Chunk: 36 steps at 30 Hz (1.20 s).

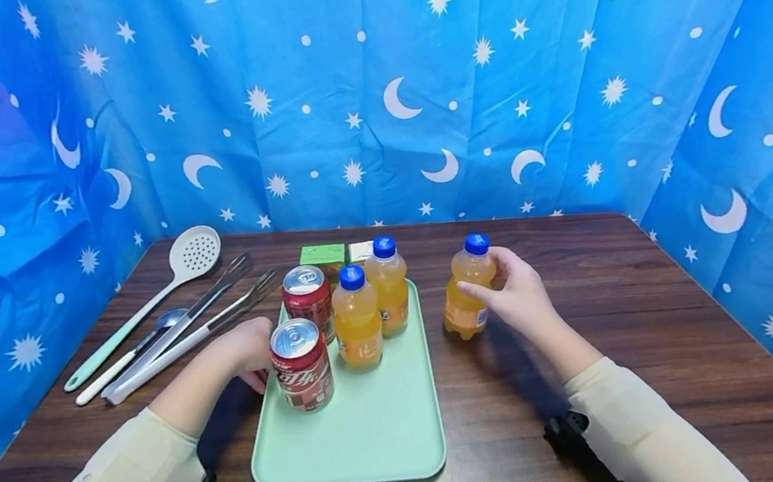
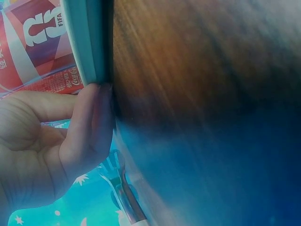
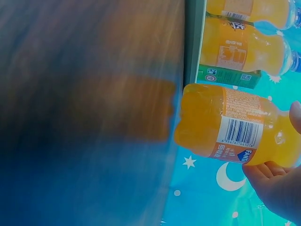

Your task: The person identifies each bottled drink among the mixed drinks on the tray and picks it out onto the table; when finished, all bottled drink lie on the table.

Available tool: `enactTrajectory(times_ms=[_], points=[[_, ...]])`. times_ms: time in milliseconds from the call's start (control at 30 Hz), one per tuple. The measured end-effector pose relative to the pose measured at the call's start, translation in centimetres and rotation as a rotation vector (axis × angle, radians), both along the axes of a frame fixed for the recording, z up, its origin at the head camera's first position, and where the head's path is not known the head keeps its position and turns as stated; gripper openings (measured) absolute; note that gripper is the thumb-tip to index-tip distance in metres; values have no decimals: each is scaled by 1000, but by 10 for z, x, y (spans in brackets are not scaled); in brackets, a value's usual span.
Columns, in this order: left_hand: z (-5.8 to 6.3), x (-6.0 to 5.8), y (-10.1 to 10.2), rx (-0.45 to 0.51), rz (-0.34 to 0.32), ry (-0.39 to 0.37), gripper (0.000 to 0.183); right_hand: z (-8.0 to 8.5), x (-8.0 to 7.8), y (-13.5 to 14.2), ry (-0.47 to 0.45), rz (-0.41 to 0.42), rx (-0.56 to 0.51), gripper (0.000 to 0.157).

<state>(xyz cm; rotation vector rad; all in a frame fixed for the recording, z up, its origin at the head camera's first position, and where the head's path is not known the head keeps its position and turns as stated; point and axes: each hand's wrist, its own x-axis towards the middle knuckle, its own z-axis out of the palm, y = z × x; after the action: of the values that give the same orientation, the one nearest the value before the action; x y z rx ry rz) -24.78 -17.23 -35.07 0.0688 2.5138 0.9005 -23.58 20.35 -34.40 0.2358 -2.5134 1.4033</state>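
Note:
My right hand (image 1: 520, 296) grips an orange Fanta bottle (image 1: 464, 300) with a blue cap, upright to the right of the green tray (image 1: 379, 436). In the right wrist view, the base of this bottle (image 3: 202, 122) is at the tabletop; whether it touches I cannot tell. At the tray's left side my left hand (image 1: 254, 348) pinches the rim (image 2: 89, 42) between thumb and fingers, beside a red Coca-Cola can (image 1: 304, 372). A second red can (image 1: 308, 300) and two more orange bottles, one nearer (image 1: 358, 325) and one farther (image 1: 390, 291), stand on the tray.
Left of the tray lie a slotted skimmer (image 1: 194, 253), a spoon (image 1: 171, 318) and metal tongs (image 1: 183, 345). A green box (image 1: 323, 255) and a small pale box (image 1: 361, 252) sit behind the cans. A blue star-and-moon curtain (image 1: 329, 73) borders the wooden table (image 1: 632, 303).

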Motion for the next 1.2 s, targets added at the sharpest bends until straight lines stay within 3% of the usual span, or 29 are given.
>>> enactTrajectory(times_ms=[633,1200], points=[[2,-2,1,-30,12,-12,18,1,0,2,-7,10,4,59],[6,2,2,13,4,-43,22,-1,-1,4,-41,12,8,62]])
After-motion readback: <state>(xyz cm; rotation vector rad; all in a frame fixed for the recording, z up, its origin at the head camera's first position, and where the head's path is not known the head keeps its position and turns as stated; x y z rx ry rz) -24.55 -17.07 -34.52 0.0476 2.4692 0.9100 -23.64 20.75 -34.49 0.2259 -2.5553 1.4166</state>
